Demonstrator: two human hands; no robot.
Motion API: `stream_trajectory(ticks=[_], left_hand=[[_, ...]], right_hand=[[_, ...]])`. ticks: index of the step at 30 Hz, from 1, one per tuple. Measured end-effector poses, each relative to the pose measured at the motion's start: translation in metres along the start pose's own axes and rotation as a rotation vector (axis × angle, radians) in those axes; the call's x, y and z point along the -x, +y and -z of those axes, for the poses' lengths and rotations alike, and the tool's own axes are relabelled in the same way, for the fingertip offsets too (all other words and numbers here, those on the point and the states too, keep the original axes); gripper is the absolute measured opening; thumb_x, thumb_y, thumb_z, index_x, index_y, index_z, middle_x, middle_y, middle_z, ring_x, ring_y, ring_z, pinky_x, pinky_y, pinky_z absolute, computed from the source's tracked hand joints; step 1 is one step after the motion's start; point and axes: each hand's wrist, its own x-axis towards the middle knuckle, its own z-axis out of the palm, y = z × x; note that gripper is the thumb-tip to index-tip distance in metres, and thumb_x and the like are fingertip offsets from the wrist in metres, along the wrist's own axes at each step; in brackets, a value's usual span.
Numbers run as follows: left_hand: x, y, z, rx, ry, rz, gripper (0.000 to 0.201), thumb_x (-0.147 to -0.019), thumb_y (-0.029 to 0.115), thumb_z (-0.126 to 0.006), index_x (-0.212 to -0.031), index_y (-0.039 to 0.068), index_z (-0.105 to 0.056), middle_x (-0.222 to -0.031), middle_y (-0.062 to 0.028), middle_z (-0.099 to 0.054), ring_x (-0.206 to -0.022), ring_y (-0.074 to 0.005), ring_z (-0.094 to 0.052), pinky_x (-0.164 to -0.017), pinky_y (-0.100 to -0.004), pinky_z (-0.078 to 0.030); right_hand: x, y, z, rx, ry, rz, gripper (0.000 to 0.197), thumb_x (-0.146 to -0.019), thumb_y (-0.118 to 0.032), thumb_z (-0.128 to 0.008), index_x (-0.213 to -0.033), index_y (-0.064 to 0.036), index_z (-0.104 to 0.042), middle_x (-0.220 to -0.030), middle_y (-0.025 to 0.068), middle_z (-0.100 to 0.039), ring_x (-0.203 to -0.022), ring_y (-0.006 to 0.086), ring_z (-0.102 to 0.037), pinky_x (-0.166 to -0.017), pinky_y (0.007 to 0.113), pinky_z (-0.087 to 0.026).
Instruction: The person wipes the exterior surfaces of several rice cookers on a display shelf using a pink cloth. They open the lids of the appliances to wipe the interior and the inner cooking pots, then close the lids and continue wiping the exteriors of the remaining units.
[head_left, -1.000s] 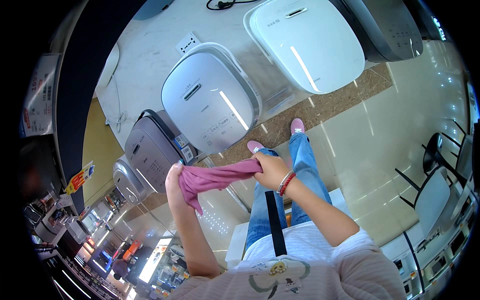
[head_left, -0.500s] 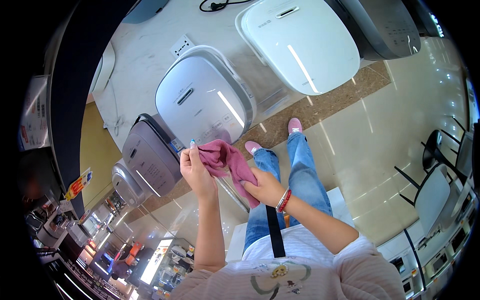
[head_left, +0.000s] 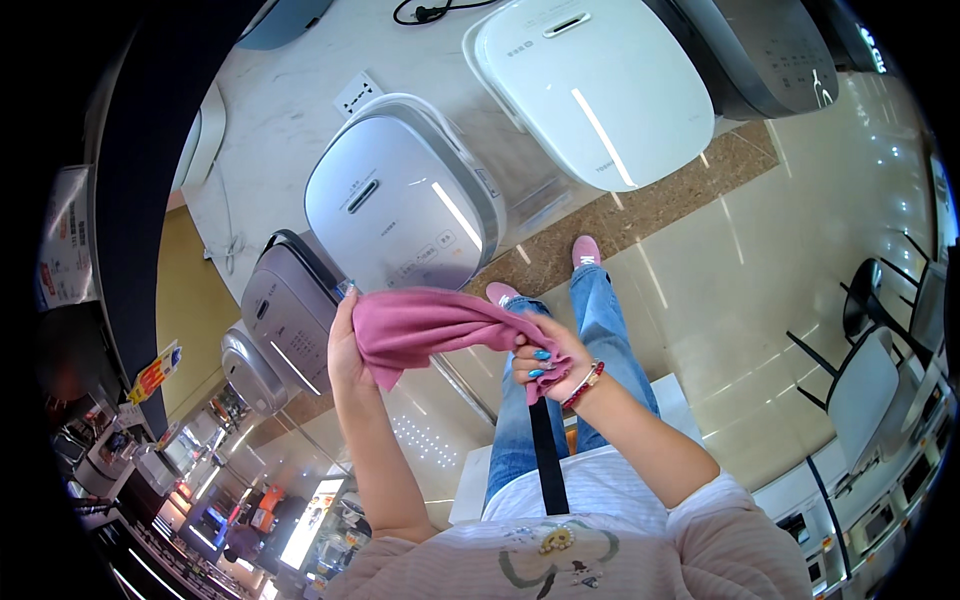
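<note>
A pink cloth [head_left: 435,322] stretches in loose folds between my two hands, in front of the counter and over my legs. My left hand [head_left: 346,348] holds its left end, thumb upward, with the other fingers mostly behind the fabric. My right hand [head_left: 556,362] is closed round the bunched right end, its blue-painted nails showing. Just beyond the cloth stands a silver-blue rice cooker [head_left: 400,200] with its lid down. To the left of that, a greyish-purple rice cooker [head_left: 288,305] is close to my left hand.
A larger white cooker [head_left: 600,95] and a dark grey appliance [head_left: 765,55] stand farther right on the marble-look counter [head_left: 285,110]. A socket plate [head_left: 358,93] and black cord [head_left: 430,14] are behind. Chairs [head_left: 865,375] stand at the right, a smaller silver cooker [head_left: 252,370] at the left.
My hands have moved apart, drawing the cloth out wider. My left hand went left and slightly down; my right hand turned and closed round the right end.
</note>
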Motion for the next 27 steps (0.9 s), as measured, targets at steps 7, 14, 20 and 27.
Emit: stream_trajectory(ticks=[7,14,20,27], left_hand=[[-0.006,-0.045,0.001,-0.16,-0.017,-0.762,0.014,-0.089,0.018,-0.052,-0.09,0.005,-0.046,-0.074,-0.0027,-0.054,-0.066,-0.0088,-0.053,-0.058,-0.0212,-0.043],[-0.01,-0.098,-0.021,-1.078,-0.037,-1.524,0.021,-0.075,0.0,-0.062,-0.093,0.0,-0.05,-0.071,-0.0077,-0.057,-0.063,-0.0201,-0.056,-0.067,-0.032,-0.044],[-0.025,-0.098,-0.027,-1.168,-0.259,-1.681,0.027,-0.07,-0.003,-0.062,-0.093,0.003,-0.052,-0.082,-0.0093,-0.06,-0.079,-0.0253,-0.057,-0.077,-0.0354,-0.041],[-0.037,-0.067,0.006,-1.348,-0.435,-1.723,0.021,-0.068,0.002,-0.065,-0.086,0.008,-0.057,-0.09,-0.0065,-0.06,-0.088,-0.0221,-0.057,-0.086,-0.0341,-0.04]], right_hand=[[-0.019,0.03,0.003,0.185,0.07,-0.055,0.031,-0.089,-0.034,-0.044,-0.087,-0.0047,-0.054,-0.054,-0.0021,-0.043,-0.041,0.0076,-0.035,-0.046,0.023,-0.032],[-0.024,0.038,0.018,0.229,0.162,0.011,0.031,-0.089,-0.038,-0.045,-0.089,-0.0082,-0.055,-0.055,-0.002,-0.044,-0.044,0.0079,-0.037,-0.046,0.023,-0.033],[-0.029,0.038,0.02,0.177,0.179,0.077,0.022,-0.088,-0.036,-0.049,-0.086,-0.014,-0.054,-0.058,-0.0018,-0.048,-0.044,0.0079,-0.039,-0.041,0.021,-0.031],[-0.039,0.044,0.007,0.238,0.141,0.049,0.035,-0.09,-0.037,-0.042,-0.091,-0.0047,-0.055,-0.052,-0.0017,-0.043,-0.042,0.0075,-0.037,-0.044,0.022,-0.031]])
